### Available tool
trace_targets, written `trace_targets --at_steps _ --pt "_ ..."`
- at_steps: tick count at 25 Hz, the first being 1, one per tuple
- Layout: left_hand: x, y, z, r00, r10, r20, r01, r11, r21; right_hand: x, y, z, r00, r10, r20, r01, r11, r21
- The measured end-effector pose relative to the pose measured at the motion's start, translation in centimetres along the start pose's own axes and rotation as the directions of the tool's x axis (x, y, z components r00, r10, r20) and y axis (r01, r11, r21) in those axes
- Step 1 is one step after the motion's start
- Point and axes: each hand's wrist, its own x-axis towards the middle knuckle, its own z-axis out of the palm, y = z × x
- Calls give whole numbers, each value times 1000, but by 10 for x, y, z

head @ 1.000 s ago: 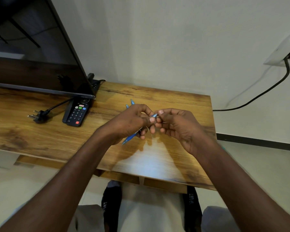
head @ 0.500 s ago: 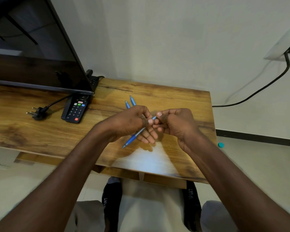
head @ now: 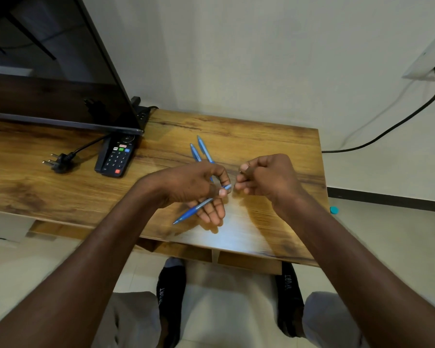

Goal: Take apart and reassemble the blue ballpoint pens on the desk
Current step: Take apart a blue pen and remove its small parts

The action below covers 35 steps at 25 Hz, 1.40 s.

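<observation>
My left hand (head: pixel 199 187) holds a blue ballpoint pen (head: pixel 190 213) above the wooden desk (head: pixel 261 136), thumb and forefinger pinching it near its upper end, the tip pointing down-left. My right hand (head: pixel 264 177) is a short gap to the right of that end, fingers curled, thumb pressed to forefinger as if on a small piece too small to make out. Two more blue pens (head: pixel 201 150) lie side by side on the desk just behind my left hand, partly hidden by it.
A TV screen (head: pixel 48 71) stands at the desk's back left, with a black remote (head: pixel 117 156) and a loose plug (head: pixel 59 163) in front of it. A black cable (head: pixel 387 129) runs along the right wall. A teal cap (head: pixel 334 209) lies on the floor.
My hands were together on the pen's upper end. Now my right hand has drawn away to the right, and my left hand alone keeps the pen.
</observation>
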Motion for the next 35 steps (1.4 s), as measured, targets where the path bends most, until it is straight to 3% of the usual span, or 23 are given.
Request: trace_targets --at_steps 3,5,8,16,35 --pt "3 -2 -2 990 36 -139 -30 999 44 0 5 -3 996 -51 74 68 968 -241" --pt "4 -2 -3 965 62 -254 -22 988 155 2 12 2 984 -158 84 178 860 -478" --pt "6 -4 -1 924 88 -372 38 947 320 6 19 8 969 -225 105 241 756 -608" --pt "22 -13 16 878 183 -442 95 838 537 5 21 8 942 -304 141 306 609 -732" --pt "36 -11 33 835 227 -501 172 758 630 7 19 -5 938 -322 128 310 615 -725"
